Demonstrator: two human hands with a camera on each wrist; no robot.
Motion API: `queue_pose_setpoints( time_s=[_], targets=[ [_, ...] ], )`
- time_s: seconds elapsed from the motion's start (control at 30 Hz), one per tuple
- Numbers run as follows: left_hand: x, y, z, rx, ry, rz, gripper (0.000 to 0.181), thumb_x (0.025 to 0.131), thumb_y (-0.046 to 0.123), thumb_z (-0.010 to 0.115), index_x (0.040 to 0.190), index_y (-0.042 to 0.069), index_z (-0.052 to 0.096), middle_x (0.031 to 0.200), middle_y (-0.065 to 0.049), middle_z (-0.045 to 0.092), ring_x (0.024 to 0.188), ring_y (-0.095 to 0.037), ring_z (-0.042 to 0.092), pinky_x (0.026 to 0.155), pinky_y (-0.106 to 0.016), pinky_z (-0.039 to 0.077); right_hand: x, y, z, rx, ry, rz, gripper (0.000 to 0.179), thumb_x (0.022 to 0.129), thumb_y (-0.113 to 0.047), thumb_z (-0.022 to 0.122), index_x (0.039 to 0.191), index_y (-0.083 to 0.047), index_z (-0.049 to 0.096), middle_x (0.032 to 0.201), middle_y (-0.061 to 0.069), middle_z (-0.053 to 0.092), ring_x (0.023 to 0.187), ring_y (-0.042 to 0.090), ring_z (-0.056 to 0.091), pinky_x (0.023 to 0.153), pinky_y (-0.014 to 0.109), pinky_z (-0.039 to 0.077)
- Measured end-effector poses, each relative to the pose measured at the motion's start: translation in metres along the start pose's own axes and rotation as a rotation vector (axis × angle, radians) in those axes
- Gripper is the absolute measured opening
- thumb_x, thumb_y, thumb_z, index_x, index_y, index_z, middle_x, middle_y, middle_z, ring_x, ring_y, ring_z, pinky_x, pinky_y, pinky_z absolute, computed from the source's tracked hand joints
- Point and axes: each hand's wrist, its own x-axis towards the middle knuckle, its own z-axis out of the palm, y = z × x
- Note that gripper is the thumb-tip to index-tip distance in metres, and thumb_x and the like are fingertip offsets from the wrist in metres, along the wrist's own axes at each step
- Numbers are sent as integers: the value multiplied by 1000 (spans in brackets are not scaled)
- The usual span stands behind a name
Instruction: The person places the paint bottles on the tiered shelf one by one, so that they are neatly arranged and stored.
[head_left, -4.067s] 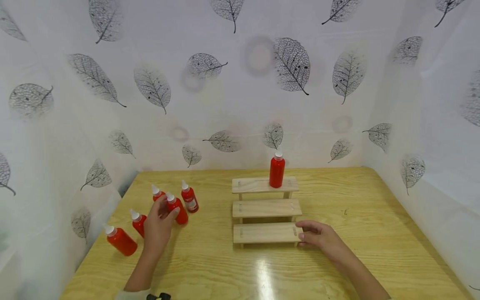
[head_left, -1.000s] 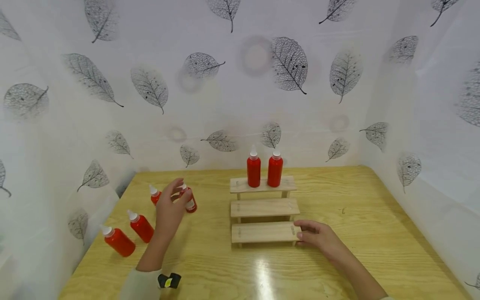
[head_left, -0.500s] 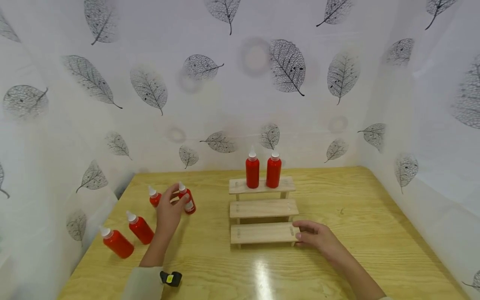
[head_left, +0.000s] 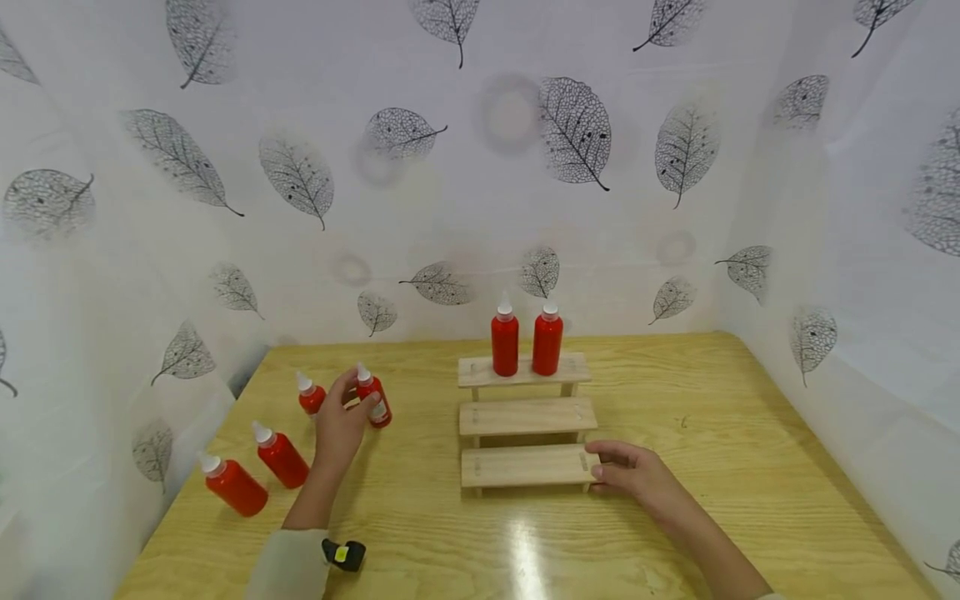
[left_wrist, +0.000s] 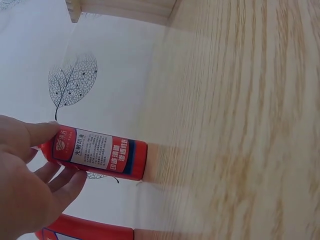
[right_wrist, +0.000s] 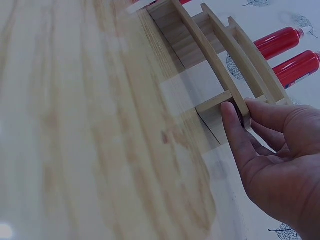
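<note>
My left hand (head_left: 341,429) grips a red squeeze bottle (head_left: 377,404) with a white pointed cap, thumb and fingers round its upper part. In the left wrist view this bottle (left_wrist: 100,152) shows a printed label, its base right at the tabletop. My right hand (head_left: 633,473) pinches the right end of the lowest step of a three-step wooden stand (head_left: 525,465); in the right wrist view thumb and fingers lie on either side of the board (right_wrist: 212,65). Two red bottles, one on the left (head_left: 505,343) and one on the right (head_left: 547,342), stand upright on the top step.
Left of my left hand are three more red bottles: a rear one (head_left: 311,397) partly behind the hand, a middle one (head_left: 283,458) and a front one (head_left: 237,487). A white curtain with leaf prints (head_left: 450,208) encloses the wooden table (head_left: 420,533) at the back and sides.
A second bottle, earlier by my left hand, now stands on the top step. My left hand has since come back and taken hold of the labelled bottle. The right hand keeps its hold.
</note>
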Motion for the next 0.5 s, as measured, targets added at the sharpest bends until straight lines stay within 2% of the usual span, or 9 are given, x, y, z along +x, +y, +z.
queue_pose_setpoints(
  time_s=[0.2, 0.4, 0.5],
  targets=[
    [-2, 1, -1, -17, 13, -10, 57, 99, 12, 65, 151, 11, 42, 147, -17, 51, 131, -33, 51, 111, -46, 45, 1, 0, 0, -4, 3, 1, 59, 97, -18, 68, 144, 8, 45, 141, 25, 49, 111, 17, 62, 94, 35, 59],
    [-9, 12, 0, -4, 16, 4, 57, 97, 21, 70, 149, 16, 46, 143, -11, 56, 126, -27, 56, 98, -19, 51, 1, 0, 0, -2, 1, 0, 59, 97, -18, 68, 144, 9, 45, 140, 25, 49, 111, 16, 61, 94, 34, 59],
    [-16, 24, 4, -8, 3, 36, 58, 96, 25, 71, 148, 18, 48, 141, -10, 57, 124, -26, 58, 92, -14, 50, 1, 1, 0, -1, 4, -1, 59, 97, -18, 68, 144, 9, 45, 142, 26, 48, 112, 16, 61, 94, 34, 59]
  ],
)
